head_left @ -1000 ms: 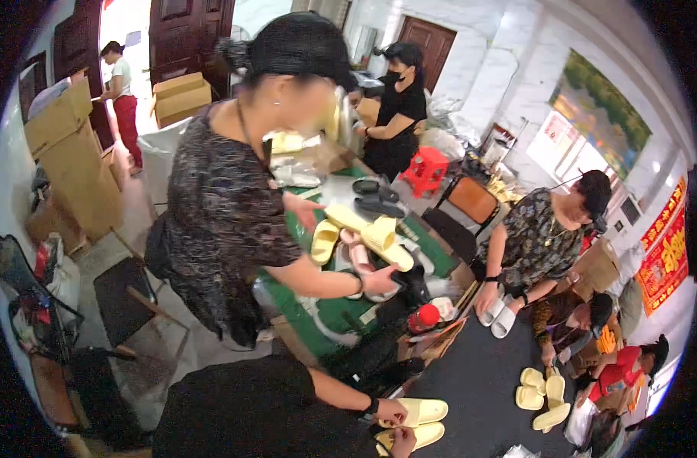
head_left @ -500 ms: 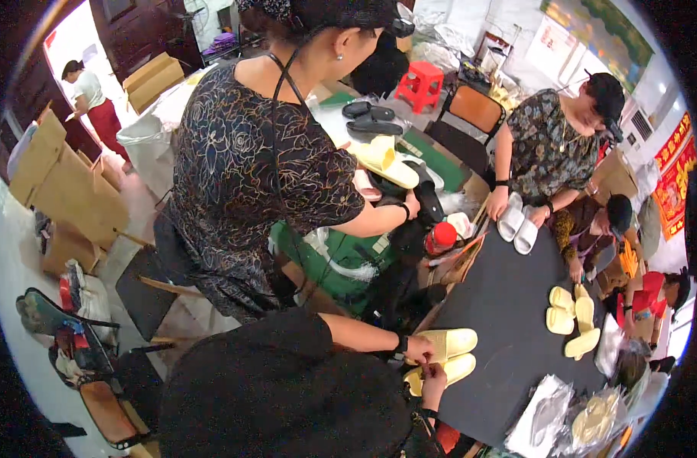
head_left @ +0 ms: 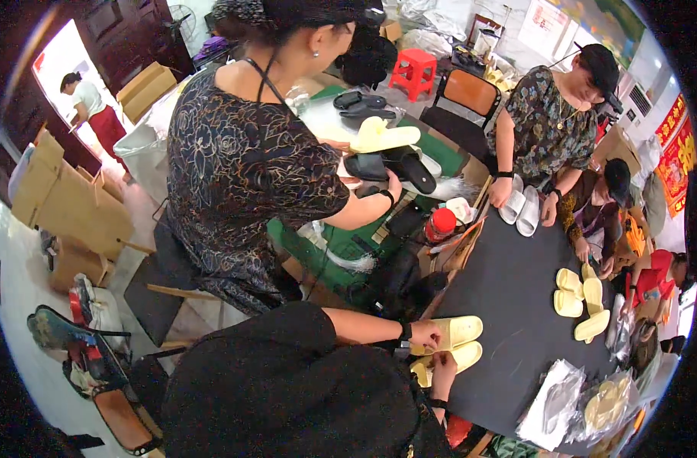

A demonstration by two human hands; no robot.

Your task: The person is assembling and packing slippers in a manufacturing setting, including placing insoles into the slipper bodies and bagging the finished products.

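Right below me the left hand [head_left: 427,336] is closed on the heel end of the upper yellow slipper [head_left: 461,331]. The right hand [head_left: 442,372] has its fingers curled round the lower yellow slipper [head_left: 457,357] just under it. Both slippers lie at the near edge of the black table [head_left: 509,305], heels hanging slightly over the edge. To my eye, matching them goes best with toes level, soles flat and the grip kept at the heels. Sliding them inward would stop a slip off that edge. Bare tabletop lies open just past the toes. Clear plastic bags [head_left: 555,397] crowd the right corner, and more yellow slippers [head_left: 577,301] sit farther on. Beyond these, another person's hands rest on white slippers [head_left: 520,210].
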